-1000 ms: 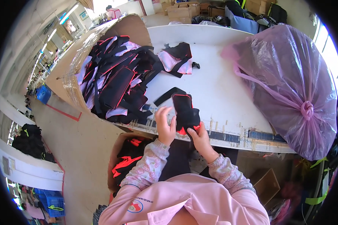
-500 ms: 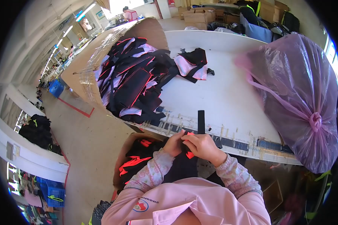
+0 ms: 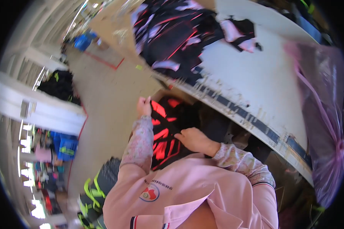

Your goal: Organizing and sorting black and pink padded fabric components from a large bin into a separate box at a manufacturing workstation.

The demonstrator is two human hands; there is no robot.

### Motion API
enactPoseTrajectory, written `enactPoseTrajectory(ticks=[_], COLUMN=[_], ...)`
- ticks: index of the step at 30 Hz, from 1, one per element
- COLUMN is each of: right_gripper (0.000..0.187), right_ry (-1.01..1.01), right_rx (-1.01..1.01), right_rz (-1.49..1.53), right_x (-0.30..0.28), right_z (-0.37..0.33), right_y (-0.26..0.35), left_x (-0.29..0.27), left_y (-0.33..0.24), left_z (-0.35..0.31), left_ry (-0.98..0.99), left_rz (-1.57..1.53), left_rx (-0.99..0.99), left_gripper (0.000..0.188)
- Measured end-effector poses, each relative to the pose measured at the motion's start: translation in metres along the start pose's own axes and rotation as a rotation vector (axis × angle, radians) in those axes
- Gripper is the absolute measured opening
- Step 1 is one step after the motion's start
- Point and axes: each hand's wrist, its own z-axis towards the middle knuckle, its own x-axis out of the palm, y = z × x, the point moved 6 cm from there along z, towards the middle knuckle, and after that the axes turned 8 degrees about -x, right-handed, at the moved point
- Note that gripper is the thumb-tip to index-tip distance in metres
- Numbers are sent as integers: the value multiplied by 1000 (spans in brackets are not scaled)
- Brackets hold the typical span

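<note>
A bunch of black sewn fabric pieces with bright orange-red panels (image 3: pixel 161 133) lies in front of me, below the table edge, over a box. My left hand (image 3: pixel 144 107) is closed at the far left edge of these pieces and grips the edge of a black and orange fabric piece. Lower and to the right, my right hand (image 3: pixel 198 141) rests against the black pieces with its fingers curled. What its fingers hold, if anything, is hidden. Part of the box wall shows behind the pieces.
A white worktable (image 3: pixel 248 72) with a worn, taped edge runs diagonally across the right. A heap of black and pink straps and pouches (image 3: pixel 172 36) lies on it. A knotted pink plastic bag (image 3: pixel 328 126) stands at the right; dark bundles with yellow-green strips (image 3: pixel 99 191) lie lower left.
The view has swung left and down. My hands, which were together at the table edge over a black and orange piece, have parted and moved down to the pieces in the box.
</note>
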Motion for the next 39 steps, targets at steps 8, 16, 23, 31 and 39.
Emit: enactPoseTrajectory(ticks=[8,16,23,31,39], right_gripper=[36,44,32,33,78], right_ry=[279,-199,-229,-276,-586], right_rx=[-144,-439,-32,201,285], right_rz=[-15,-373,-118,-193,-713], right_x=[26,-45,-96,-171,-364], right_z=[-5,53,59,44,81], right_y=[54,19,-86,-170,-307], left_x=[-158,-206,-20,62,78], left_y=[163,266,165,261,281], left_z=[23,-38,-114,-148,-147], left_ry=[-263,-261,608,1038,1030], left_rz=[383,720,729,919,910], left_rx=[-435,-799,-107,-545,-650], left_gripper=[32,43,96,119,121])
